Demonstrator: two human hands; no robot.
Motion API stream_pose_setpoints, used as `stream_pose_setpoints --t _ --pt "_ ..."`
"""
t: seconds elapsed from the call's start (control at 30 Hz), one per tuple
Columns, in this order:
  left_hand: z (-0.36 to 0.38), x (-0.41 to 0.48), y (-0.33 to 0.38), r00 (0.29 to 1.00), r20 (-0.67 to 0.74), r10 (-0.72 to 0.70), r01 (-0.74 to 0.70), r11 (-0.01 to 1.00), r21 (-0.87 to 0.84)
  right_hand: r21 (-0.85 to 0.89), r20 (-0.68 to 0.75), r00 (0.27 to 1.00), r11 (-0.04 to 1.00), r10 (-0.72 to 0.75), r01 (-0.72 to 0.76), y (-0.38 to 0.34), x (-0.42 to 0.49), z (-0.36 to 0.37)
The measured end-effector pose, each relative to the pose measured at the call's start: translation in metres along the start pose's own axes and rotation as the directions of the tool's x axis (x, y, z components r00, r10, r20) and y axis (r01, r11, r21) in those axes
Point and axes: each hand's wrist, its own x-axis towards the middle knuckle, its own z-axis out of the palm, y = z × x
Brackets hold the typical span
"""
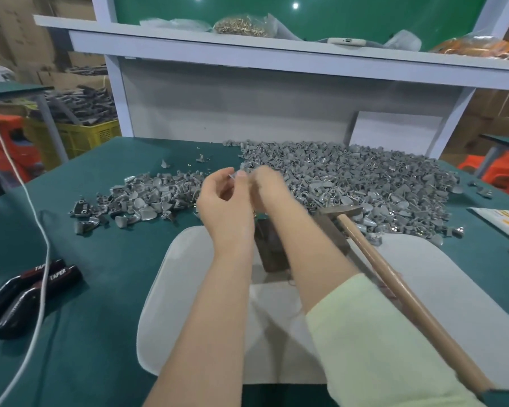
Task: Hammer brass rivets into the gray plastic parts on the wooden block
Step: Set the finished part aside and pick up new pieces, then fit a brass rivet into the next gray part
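**Part** [232,176]: one small gray piece, raised at 12 o'clock of the block and not yet on it. It is pinched between thumb and forefinger of the left hand [227,198], presumably to orient it or to seat a rivet. No rivet can be made out in it.

**Right hand** [266,183]: meets the left at the fingertips, at the part. It is blurred, so whether it grips anything cannot be told.

**Block** [269,245]: dark wood, between the two forearms, on the mat, with its top mostly hidden. Judged to be the anvil, set centrally so both hands reach it. There is a brass glint at its far edge, too small to name.

**Hammer** [340,211]: unheld. The head is just beside the block at 2 o'clock and the handle runs back to 5 o'clock along the right forearm. It seems laid there for the right hand to take up at once.

**Mat** [188,274]: pale sheet under block and hammer, likely there to catch strays.

**Big heap** [350,177]: gray parts at 1 to 2 o'clock, probably the stock.

**Small heap** [147,198]: the same parts at 10 o'clock, probably the finished lot.

**Bench** [100,304]: green-topped, carries all the above.

**Bag** [241,26]: brass-coloured bits, likely rivets, on the shelf [188,45] at 12 o'clock, well apart.

**Clips** [27,289]: at 8 o'clock, idle.
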Motion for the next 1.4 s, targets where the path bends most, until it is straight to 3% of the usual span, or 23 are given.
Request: stream_pose_setpoints --t 0.07,0.13,0.23,0.33,0.47,0.53,0.6,0.7,0.8,0.9,0.97,1.07,1.17,1.27,1.4 --pt "0.003 -0.005 -0.003 0.99 0.133 0.035 -0.05 0.993 0.105 -0.115 -0.065 0.998 0.993 -0.021 0.014 0.006 0.005 -0.027" --pt "0.007 -0.011 -0.007 0.953 0.303 0.023 -0.099 0.967 0.236 -0.151 -0.036 0.999 0.988 -0.041 0.035 0.014 -0.008 -0.057" --pt "0.013 -0.021 -0.012 0.877 0.477 -0.059 -0.206 0.85 0.484 -0.169 -0.081 0.996 0.985 -0.037 0.023 0.031 -0.029 -0.088" --pt "0.017 -0.031 -0.014 0.869 0.488 -0.08 -0.324 0.653 0.684 -0.202 -0.104 0.994 0.979 -0.029 0.008 0.048 -0.04 -0.102" --pt "0.015 -0.037 -0.021 0.868 0.491 -0.069 -0.439 0.356 0.825 -0.112 -0.095 0.995 0.994 -0.006 -0.005 0.059 -0.049 -0.102" --pt "0.014 -0.036 -0.022 0.862 0.495 -0.105 -0.45 0.291 0.844 -0.039 -0.086 0.996 0.999 -0.019 0.015 0.063 -0.051 -0.099" --pt "0.013 -0.034 -0.018 0.86 0.491 -0.138 -0.43 0.322 0.843 -0.001 -0.095 0.995 0.999 -0.041 0.041 0.067 -0.052 -0.098" --pt "0.011 -0.027 -0.01 0.871 0.468 -0.147 -0.359 0.46 0.812 0.056 -0.088 0.995 0.997 -0.052 0.057 0.068 -0.052 -0.099" --pt "0.008 -0.022 -0.008 0.833 0.534 -0.142 -0.377 0.562 0.737 0.12 -0.053 0.998 0.992 -0.035 0.041 0.067 -0.053 -0.098" --pt "0.011 -0.027 -0.008 0.741 0.645 -0.187 -0.508 0.473 0.72 0.123 -0.044 0.998 0.992 -0.035 0.04 0.067 -0.054 -0.098" --pt "0.013 -0.029 -0.01 0.717 0.671 -0.188 -0.555 0.428 0.713 0.106 -0.052 0.998 0.993 -0.036 0.042 0.067 -0.055 -0.097" --pt "0.01 -0.026 -0.015 0.748 0.65 -0.135 -0.541 0.443 0.715 0.118 -0.051 0.998 0.992 -0.026 0.032 0.067 -0.056 -0.097" --pt "0.009 -0.025 -0.018 0.786 0.608 -0.106 -0.531 0.386 0.754 0.121 -0.047 0.998 0.992 -0.038 0.043 0.067 -0.057 -0.096" --pt "0.01 -0.027 -0.02 0.809 0.579 -0.095 -0.526 0.321 0.788 -0.027 -0.11 0.989 0.995 -0.103 0.101 0.069 -0.055 -0.095" --pt "0.009 -0.024 -0.019 0.833 0.54 -0.117 -0.458 0.401 0.794 -0.066 -0.134 0.986 0.993 -0.103 0.095 0.07 -0.054 -0.095"
